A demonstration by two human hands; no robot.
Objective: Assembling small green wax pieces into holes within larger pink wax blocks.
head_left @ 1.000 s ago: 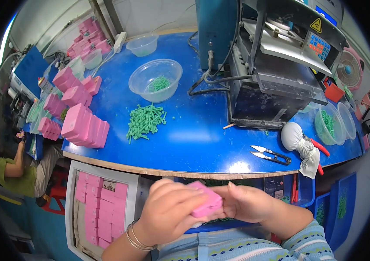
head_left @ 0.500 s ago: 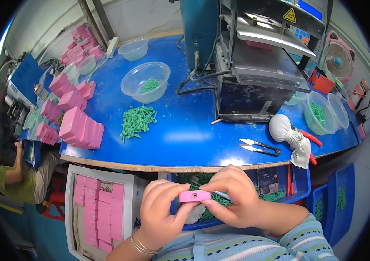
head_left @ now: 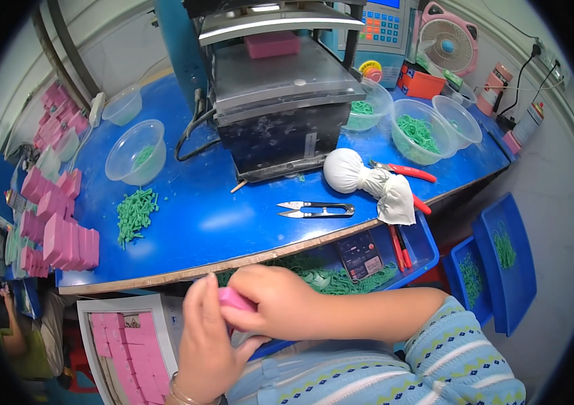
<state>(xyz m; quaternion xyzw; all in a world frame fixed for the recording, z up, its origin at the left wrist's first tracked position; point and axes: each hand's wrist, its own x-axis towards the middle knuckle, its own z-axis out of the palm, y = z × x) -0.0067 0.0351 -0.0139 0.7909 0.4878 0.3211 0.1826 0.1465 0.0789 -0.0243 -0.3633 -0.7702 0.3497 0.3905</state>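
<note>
Above the table's front edge, both hands are on a small pink rubber mould [head_left: 234, 301]. My right hand [head_left: 277, 304] closes over its right side with curled fingers. On the other side, my left hand [head_left: 207, 344] presses against the mould, fingers nearly straight and pointing up, thumb below. Much of the mould is hidden by the hands. Under them sits a blue tray [head_left: 428, 246] of green wax pieces [head_left: 341, 280], with a dark card and red-handled tools. Black thread snips [head_left: 331, 210] lie on the blue table [head_left: 213, 229] beyond, nearest the hands among the tools.
Behind stands a black press [head_left: 287, 128] with a pink block on it. A white cloth pouch [head_left: 344, 171] lies by red-handled pliers [head_left: 412, 172]. Pink moulds [head_left: 71, 243] stack at left; more fill a white box [head_left: 84, 324]. Green pieces [head_left: 136, 214] lie near clear bowls [head_left: 136, 152].
My view has swung to the right. The mould, earlier pinched by fingertips with its hole showing, is now turned and mostly covered, my right hand wrapped over it.
</note>
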